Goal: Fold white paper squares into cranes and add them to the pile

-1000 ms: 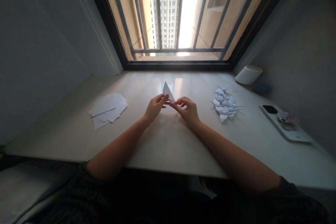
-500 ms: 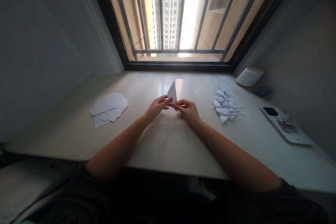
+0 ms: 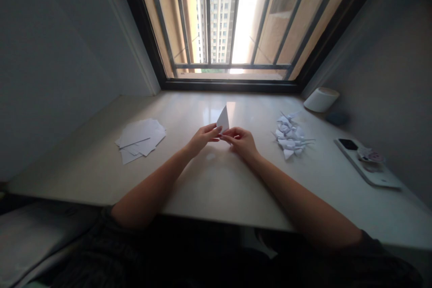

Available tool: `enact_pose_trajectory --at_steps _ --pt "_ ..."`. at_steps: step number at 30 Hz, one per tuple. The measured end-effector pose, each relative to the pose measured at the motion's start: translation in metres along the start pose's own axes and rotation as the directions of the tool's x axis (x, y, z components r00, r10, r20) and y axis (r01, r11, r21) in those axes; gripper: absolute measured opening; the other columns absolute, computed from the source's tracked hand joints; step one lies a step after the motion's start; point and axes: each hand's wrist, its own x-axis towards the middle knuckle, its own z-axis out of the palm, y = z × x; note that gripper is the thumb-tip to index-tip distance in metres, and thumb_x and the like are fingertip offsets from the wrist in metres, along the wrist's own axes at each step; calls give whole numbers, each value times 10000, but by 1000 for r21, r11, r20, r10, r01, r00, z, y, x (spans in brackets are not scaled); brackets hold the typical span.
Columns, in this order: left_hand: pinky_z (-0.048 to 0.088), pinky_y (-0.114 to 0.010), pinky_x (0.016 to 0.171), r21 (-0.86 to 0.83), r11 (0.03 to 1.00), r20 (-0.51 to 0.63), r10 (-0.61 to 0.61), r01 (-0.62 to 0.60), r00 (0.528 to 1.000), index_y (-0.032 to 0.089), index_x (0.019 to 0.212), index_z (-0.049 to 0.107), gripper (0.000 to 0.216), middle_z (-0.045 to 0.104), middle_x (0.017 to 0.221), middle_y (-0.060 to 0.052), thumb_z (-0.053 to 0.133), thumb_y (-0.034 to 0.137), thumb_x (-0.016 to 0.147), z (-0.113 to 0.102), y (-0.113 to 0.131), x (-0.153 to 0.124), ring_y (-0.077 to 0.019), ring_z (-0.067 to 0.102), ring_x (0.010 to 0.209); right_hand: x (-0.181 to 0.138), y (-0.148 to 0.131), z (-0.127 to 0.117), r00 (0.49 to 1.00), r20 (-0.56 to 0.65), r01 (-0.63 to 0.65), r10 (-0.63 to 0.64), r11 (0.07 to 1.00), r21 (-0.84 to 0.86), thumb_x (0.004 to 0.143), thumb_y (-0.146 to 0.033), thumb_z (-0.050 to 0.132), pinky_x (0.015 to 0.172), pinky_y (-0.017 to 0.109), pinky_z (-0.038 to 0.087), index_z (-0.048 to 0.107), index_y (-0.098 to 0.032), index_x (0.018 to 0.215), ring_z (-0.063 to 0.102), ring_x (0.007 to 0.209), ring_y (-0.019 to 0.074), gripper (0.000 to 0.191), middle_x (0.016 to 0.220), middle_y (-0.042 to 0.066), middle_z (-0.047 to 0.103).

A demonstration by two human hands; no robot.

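Note:
A small folded piece of white paper stands up in a point above the middle of the pale table. My left hand pinches its lower edge from the left. My right hand pinches the same edge from the right, fingers curled. Both hands meet just under the paper, a little above the tabletop.
A loose stack of flat white sheets lies to the left. A heap of folded white paper shapes lies to the right. Further right are a phone on a white tray and a white roll. A barred window is behind.
The folded paper has turned from leaning left to standing more upright and shifted slightly right. Both hands kept their pinch and moved little.

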Motion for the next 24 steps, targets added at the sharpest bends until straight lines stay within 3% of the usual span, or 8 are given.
enact_pose_trajectory --at_steps 8,13,17,24 --pt "468 -303 790 13 1000 -6 15 -15 1000 185 1024 677 462 697 940 -77 615 562 764 1 0 -1 -200 643 901 1 -4 1 997 19 -73 71 992 105 576 -491 785 518 256 404 683 -191 734 533 547 127 354 626 2 643" --pt "477 -323 794 -14 1000 -40 8 -8 999 171 1028 683 412 705 938 -83 609 487 774 -2 -1 2 -202 647 872 1 -4 1 1000 -25 15 -14 999 45 732 -517 654 610 281 457 668 -195 769 569 622 143 324 718 16 662" --pt "470 -311 757 95 992 -86 88 -79 992 175 1006 705 348 718 904 -66 586 401 769 -2 -1 2 -208 657 858 0 0 1 995 -76 68 -72 997 -44 773 -504 615 653 295 479 651 -204 808 596 686 160 304 770 22 660" --pt "493 -314 728 214 965 -168 190 -152 967 149 966 713 370 727 897 -91 617 454 780 -1 -3 3 -208 684 777 5 6 -2 989 -150 22 -14 998 50 725 -521 652 591 283 496 595 -211 849 604 608 144 339 732 -1 622"
